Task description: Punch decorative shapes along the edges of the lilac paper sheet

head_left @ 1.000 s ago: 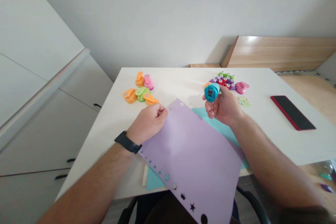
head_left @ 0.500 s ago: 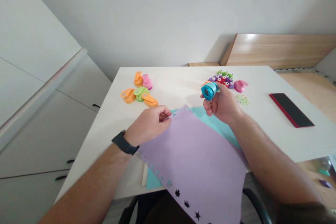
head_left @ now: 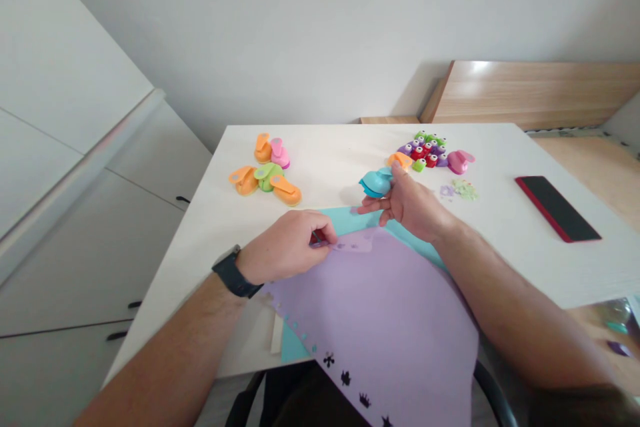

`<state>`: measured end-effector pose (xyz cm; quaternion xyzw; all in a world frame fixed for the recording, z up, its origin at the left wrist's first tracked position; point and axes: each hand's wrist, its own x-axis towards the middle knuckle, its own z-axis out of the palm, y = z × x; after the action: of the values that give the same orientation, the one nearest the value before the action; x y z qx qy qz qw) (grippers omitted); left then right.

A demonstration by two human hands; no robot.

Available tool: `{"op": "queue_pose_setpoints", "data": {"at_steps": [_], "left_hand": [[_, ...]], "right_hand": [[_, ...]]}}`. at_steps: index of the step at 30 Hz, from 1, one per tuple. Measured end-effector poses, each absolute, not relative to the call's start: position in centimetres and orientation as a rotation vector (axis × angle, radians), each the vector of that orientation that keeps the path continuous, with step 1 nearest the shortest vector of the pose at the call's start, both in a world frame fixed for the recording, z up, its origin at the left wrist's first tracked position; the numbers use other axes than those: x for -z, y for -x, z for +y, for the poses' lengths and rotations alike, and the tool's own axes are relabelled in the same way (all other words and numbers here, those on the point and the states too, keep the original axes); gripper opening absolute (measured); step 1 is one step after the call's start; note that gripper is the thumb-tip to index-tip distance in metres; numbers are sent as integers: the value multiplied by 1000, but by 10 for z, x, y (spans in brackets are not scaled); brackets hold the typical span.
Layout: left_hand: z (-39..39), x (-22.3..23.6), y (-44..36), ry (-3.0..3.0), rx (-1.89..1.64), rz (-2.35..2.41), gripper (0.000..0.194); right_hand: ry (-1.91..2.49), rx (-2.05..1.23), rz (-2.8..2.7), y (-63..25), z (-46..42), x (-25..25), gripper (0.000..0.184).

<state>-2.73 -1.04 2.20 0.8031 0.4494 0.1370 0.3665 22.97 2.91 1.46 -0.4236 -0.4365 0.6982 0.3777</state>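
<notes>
A large sheet of purple paper (head_left: 385, 307) lies over the near edge of the table, with small shapes punched along its left side, among them a crown and a star. My left hand (head_left: 300, 243) pinches its upper left edge, where a strip of the paper is folded over toward me. Held up above the sheet's far corner is a light blue craft punch (head_left: 377, 183), gripped by the thumb and fingers of my right hand (head_left: 413, 205). The punch and the paper are apart. Beneath the purple sheet lies turquoise paper (head_left: 345, 217).
Orange, pink and green craft punches (head_left: 271, 177) stand at the back left. Many small punches (head_left: 425, 149) cluster at the back right, beside a pink punch (head_left: 459, 161). Paper cut-outs (head_left: 465, 189) lie before them. A black and red flat object (head_left: 557, 209) rests farther right on the table (head_left: 200, 267).
The blue punch has turned over and moved left and slightly down in my right hand. My left hand has folded the paper's upper edge toward me. Purple cut-outs now lie beside the green ones.
</notes>
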Motion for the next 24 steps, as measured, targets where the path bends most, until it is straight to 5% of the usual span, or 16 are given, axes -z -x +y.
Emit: {"op": "queue_pose_setpoints", "data": {"at_steps": [24], "left_hand": [[-11, -19, 27, -2009, -381, 1223, 13]], "right_hand": [[1648, -1073, -1181, -304, 65, -10, 44]]}}
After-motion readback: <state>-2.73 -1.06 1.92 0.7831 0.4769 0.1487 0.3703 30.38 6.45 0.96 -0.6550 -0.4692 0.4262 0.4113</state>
